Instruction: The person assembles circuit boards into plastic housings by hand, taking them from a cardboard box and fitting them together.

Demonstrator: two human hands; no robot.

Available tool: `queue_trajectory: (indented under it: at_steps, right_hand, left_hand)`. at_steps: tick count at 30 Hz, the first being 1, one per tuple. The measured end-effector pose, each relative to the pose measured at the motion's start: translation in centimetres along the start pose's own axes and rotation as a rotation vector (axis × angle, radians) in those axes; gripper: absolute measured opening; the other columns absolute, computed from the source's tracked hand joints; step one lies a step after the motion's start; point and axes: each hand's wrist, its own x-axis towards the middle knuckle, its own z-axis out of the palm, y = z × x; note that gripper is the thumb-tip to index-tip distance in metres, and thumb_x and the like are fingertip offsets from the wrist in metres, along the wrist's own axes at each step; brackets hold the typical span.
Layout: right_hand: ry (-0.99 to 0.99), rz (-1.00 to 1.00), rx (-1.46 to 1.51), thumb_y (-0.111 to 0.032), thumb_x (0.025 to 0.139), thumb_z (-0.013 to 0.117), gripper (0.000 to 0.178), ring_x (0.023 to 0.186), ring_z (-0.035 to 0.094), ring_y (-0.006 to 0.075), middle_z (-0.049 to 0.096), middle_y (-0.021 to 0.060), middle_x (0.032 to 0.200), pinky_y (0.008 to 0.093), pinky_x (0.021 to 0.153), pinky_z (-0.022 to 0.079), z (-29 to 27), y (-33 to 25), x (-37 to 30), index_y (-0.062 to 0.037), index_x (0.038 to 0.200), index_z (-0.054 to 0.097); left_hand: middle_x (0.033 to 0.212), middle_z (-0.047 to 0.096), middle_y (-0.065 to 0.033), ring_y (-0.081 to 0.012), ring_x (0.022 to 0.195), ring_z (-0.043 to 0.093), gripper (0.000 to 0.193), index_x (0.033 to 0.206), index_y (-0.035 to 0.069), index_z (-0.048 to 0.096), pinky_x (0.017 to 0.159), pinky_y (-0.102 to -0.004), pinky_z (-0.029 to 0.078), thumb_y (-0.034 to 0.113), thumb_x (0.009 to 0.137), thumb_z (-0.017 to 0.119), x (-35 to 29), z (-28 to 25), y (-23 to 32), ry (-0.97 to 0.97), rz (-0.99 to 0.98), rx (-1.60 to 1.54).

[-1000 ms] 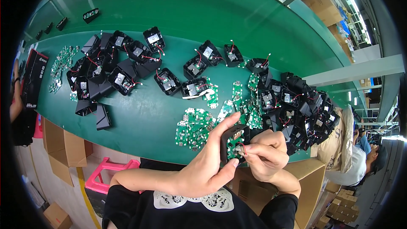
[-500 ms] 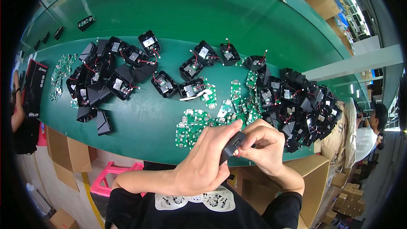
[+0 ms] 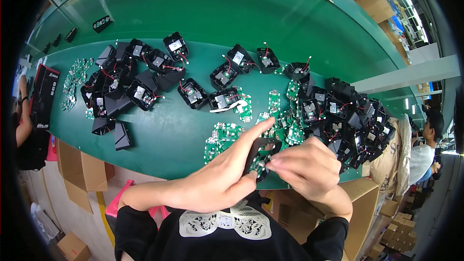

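Close to my body, over the table's front edge, I hold a black plastic housing point(image 3: 251, 162) with its open side up and a green circuit board point(image 3: 261, 157) inside it. My left hand point(image 3: 227, 176) grips the housing from the left, with the fingers behind it and the thumb at its lower edge. Pinched at the board's right side are the fingertips of my right hand point(image 3: 309, 166); whatever lies between them is too small to make out. Just beyond my hands, loose green circuit boards point(image 3: 226, 131) lie heaped on the green table point(image 3: 159, 157).
Black housings with red wires stand in a left cluster point(image 3: 116, 101), a middle group point(image 3: 224, 75) and a dense right pile point(image 3: 345, 116). A black printed box point(image 3: 47, 96) lies at the far left. Open cartons point(image 3: 79, 171) and a pink stool point(image 3: 121, 195) are below; other people are at both sides.
The housing has turned from showing its outer side to showing the board inside. My right hand has shifted slightly right and down, and its fingers are now at the board.
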Motion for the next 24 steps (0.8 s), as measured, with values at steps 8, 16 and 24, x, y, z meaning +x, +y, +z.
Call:
queue_trajectory:
  at_steps: [8, 16, 24]
  right_hand:
    - [0.169, 0.185, -0.142, 0.004, 0.058, 0.071, 0.025, 0.057, 0.055, 0.0191, 0.060, 0.0095, 0.075, 0.0243, 0.047, 0.043, 2.1, -1.7, -0.4, -0.0004, 0.081, 0.063]
    - [0.112, 0.128, -0.403, -0.003, 0.060, 0.069, 0.022, 0.062, 0.057, 0.0172, 0.060, 0.0053, 0.079, 0.0238, 0.048, 0.044, 2.0, -2.7, -0.4, -0.0048, 0.082, 0.065]
    - [0.180, 0.582, 0.259, 0.005, 0.061, 0.069, 0.021, 0.061, 0.059, 0.0159, 0.063, 0.0090, 0.078, 0.0246, 0.050, 0.047, 1.1, -3.5, 1.0, 0.0000, 0.081, 0.065]
  left_hand:
    - [0.133, 0.022, -0.0297, -0.0401, 0.120, 0.033, 0.072, 0.136, -0.007, 0.005, 0.101, -0.0413, 0.028, -0.005, 0.076, 0.044, 0.0, 1.8, -1.4, 0.216, 0.263, 0.358]
    - [0.134, 0.022, -0.0301, -0.0395, 0.116, 0.036, 0.069, 0.134, -0.010, 0.007, 0.100, -0.0427, 0.028, -0.004, 0.076, 0.045, 0.0, 2.6, -1.9, 0.286, 0.340, 0.351]
    - [0.120, 0.035, -0.0292, -0.0364, 0.103, 0.045, 0.074, 0.133, -0.008, 0.011, 0.090, -0.0434, 0.038, -0.011, 0.070, 0.049, 0.1, 3.2, -3.6, 0.488, 0.585, 0.660]
